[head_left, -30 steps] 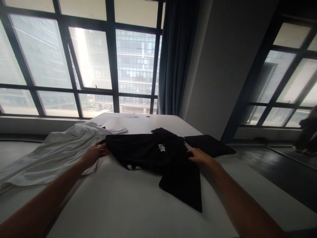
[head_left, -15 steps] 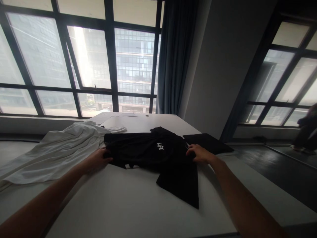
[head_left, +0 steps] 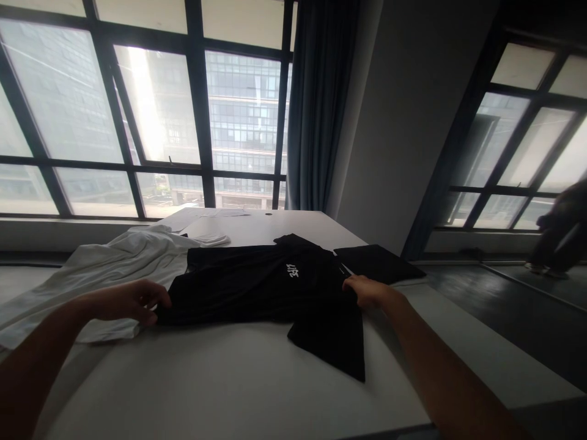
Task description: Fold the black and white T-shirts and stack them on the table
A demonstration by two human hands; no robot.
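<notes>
A black T-shirt [head_left: 257,281] with white lettering lies spread sideways on the white table [head_left: 220,379], its sleeves toward the right. At its lower left corner, my left hand [head_left: 142,299] pinches the hem between thumb and fingers. My right hand [head_left: 369,292] is closed on the shirt near the collar, its fingertips partly hidden. White cloth [head_left: 114,256] lies rumpled at the left, beyond my left hand and partly behind my forearm.
A folded black cloth [head_left: 380,263] lies beyond my right hand near the table's right edge. Thin papers [head_left: 224,213] rest at the far end. Windows and a dark curtain [head_left: 312,122] stand behind. A person [head_left: 562,232] is at the far right.
My left hand has moved left and nearer with the shirt's hem, and the lower part of the shirt is drawn out flatter. My right hand stays near the collar.
</notes>
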